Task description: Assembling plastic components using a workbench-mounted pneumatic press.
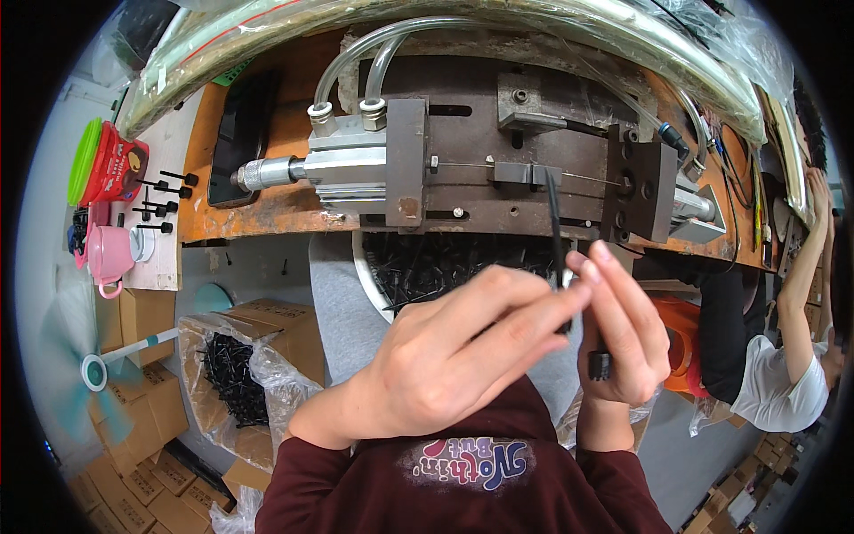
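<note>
In front of my chest, both hands meet at the fingertips. My left hand is closed in a pinch round a thin black rod-shaped part, which stands nearly upright before the bench. Close beside it is my right hand, fingers pointing up and curled. A second black part, whose ribbed head pokes out below the fingers, sits in that hand; its shaft is hidden. Beyond the fingertips lies a brown metal fixture, with a thin metal pin running through a small central block. Below the hands, a white-rimmed tub holds many black parts.
A silver air cylinder with clear hoses forms the fixture's left end. At left are a phone, loose black parts, a pink cup and a bagged carton of parts. A co-worker sits at right.
</note>
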Demonstrator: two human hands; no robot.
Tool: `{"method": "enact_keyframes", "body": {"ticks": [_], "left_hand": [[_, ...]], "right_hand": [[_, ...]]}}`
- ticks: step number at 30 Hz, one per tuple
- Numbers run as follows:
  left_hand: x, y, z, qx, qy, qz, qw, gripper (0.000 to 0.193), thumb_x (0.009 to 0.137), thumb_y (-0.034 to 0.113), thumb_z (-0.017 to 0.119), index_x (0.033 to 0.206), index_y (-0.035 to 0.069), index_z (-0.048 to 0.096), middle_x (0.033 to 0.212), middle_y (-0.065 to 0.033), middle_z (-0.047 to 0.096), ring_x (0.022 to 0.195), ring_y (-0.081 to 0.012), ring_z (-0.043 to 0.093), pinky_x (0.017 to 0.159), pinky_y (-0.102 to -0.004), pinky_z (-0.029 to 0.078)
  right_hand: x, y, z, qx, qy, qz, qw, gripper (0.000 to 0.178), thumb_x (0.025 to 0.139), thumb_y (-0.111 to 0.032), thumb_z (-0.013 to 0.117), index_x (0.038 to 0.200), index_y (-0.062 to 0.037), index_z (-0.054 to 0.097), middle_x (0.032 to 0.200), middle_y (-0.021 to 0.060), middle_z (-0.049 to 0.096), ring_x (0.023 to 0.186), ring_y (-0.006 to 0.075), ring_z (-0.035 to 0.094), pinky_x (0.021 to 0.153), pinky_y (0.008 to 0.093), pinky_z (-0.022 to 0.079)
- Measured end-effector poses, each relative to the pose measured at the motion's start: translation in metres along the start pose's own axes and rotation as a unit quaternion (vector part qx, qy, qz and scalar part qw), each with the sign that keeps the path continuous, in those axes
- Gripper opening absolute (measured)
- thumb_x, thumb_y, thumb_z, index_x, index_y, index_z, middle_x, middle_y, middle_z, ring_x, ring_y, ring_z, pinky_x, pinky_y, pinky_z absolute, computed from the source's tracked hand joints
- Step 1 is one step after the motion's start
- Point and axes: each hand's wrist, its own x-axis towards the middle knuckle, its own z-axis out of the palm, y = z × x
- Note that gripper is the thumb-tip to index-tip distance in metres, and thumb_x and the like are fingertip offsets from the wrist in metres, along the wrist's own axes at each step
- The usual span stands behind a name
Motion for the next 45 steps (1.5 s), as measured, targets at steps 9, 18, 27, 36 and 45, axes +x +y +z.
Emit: {"method": "enact_keyframes", "body": {"ticks": [9, 18, 27, 36, 45], "left_hand": [[0.004, -0.026, 0.012, 0.286, -0.065, 0.041, 0.955, 0.028, 0.077, 0.008, 0.073, 0.104, 0.001, 0.068, 0.127, -0.0142, 0.063, 0.070, -0.0182, 0.066, 0.063, -0.0281, 0.053], [0.017, -0.020, 0.007, 0.326, -0.117, 0.019, 0.938, 0.024, 0.078, 0.012, 0.073, 0.099, 0.004, 0.070, 0.127, -0.0118, 0.064, 0.059, -0.0168, 0.061, 0.058, -0.0275, 0.051], [0.010, -0.029, 0.003, 0.282, -0.079, 0.053, 0.955, 0.025, 0.073, 0.012, 0.077, 0.096, 0.005, 0.070, 0.123, -0.0108, 0.066, 0.061, -0.0187, 0.063, 0.058, -0.0283, 0.051], [-0.043, -0.030, 0.015, 0.094, -0.304, -0.055, 0.946, 0.018, 0.071, 0.015, 0.079, 0.086, 0.008, 0.070, 0.083, -0.0116, 0.068, 0.068, -0.0323, 0.066, 0.058, -0.0413, 0.052], [-0.070, -0.058, 0.054, 0.179, -0.257, -0.098, 0.945, 0.038, 0.078, 0.007, 0.069, 0.116, 0.009, 0.065, 0.125, -0.0107, 0.063, 0.099, -0.0334, 0.066, 0.074, -0.0408, 0.054]], "right_hand": [[-0.013, 0.010, -0.007, 0.162, 0.062, 0.079, 0.982, 0.075, 0.092, -0.044, 0.063, 0.139, 0.0096, 0.041, 0.135, 0.0308, 0.046, 0.116, 0.0426, 0.059, 0.095, 0.0483, 0.052], [-0.014, 0.010, -0.006, 0.237, 0.075, 0.074, 0.966, 0.058, 0.085, -0.020, 0.075, 0.127, 0.0042, 0.044, 0.137, 0.0344, 0.043, 0.116, 0.0435, 0.059, 0.101, 0.0490, 0.047], [0.006, 0.001, -0.006, 0.090, 0.029, 0.069, 0.993, 0.034, 0.068, 0.001, 0.083, 0.098, 0.0010, 0.068, 0.123, 0.0214, 0.059, 0.103, 0.0289, 0.065, 0.083, 0.0331, 0.059], [-0.005, 0.005, 0.003, 0.198, 0.085, 0.029, 0.976, 0.026, 0.071, -0.005, 0.080, 0.091, 0.0022, 0.067, 0.123, 0.0222, 0.061, 0.101, 0.0355, 0.066, 0.080, 0.0390, 0.056], [-0.042, 0.004, 0.004, 0.227, 0.116, 0.051, 0.966, 0.021, 0.076, -0.009, 0.073, 0.091, 0.0023, 0.064, 0.124, 0.0213, 0.058, 0.099, 0.0343, 0.063, 0.080, 0.0395, 0.054]]}}
